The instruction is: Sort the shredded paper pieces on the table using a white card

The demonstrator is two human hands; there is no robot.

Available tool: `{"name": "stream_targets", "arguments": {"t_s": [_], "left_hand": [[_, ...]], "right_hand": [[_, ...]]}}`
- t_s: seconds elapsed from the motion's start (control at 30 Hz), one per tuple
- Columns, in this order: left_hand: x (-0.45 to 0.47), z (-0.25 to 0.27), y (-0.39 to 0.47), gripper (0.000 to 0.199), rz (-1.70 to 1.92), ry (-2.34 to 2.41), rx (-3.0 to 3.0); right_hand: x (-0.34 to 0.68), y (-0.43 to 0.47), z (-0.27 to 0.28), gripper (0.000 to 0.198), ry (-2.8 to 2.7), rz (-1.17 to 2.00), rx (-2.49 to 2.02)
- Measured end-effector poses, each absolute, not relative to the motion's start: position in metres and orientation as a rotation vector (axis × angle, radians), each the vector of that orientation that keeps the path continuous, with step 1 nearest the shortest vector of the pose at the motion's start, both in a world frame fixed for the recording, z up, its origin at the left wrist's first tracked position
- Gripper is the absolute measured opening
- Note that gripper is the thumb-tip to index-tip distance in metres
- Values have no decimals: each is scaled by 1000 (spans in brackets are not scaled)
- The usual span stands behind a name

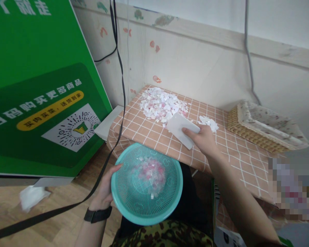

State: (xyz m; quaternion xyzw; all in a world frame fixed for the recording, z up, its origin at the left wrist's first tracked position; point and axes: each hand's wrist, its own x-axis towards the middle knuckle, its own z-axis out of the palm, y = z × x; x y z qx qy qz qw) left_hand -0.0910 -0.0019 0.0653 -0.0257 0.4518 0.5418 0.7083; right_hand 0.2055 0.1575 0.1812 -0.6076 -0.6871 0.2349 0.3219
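My left hand [106,185] grips the left rim of a turquoise plastic colander [171,202], thumb over the edge. Inside the colander lie white and pink paper scraps [151,173], partly blurred. In my right hand [202,137] is a flat white rectangular piece, like a plastic scraper [181,128], held slanted against the table. Its far edge meets a large heap of white and pink paper scraps [159,103] on the checked tablecloth [144,128]. A smaller pile of white scraps [208,122] lies just beyond my right hand.
A cloth-lined wicker basket [262,127] stands at the table's right. To the left rises a green panel [41,85] with a QR code. A black strap [121,113] hangs down past the colander's left side. White crumpled plastic [33,197] lies on the floor.
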Motion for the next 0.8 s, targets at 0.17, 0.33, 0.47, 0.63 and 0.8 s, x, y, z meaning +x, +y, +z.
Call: {"name": "stream_targets", "arguments": {"t_s": [0.17, 0.33, 0.47, 0.63, 0.8], "left_hand": [[-91, 66, -2, 13, 1184, 1009, -49], [-89, 70, -1, 12, 1186, 999, -59], [-89, 71, -2, 12, 1181, 994, -53], [-89, 71, -1, 13, 1190, 998, -43], [-89, 71, -2, 10, 1201, 997, -53]], "right_hand": [[205, 158, 174, 32, -1758, 726, -1544], [200, 155, 173, 33, -1685, 933, -1485], [202, 160, 173, 31, -1561, 828, -1479], [206, 169, 167, 30, -1460, 840, -1526], [203, 174, 160, 34, -1444, 919, -1514]]}}
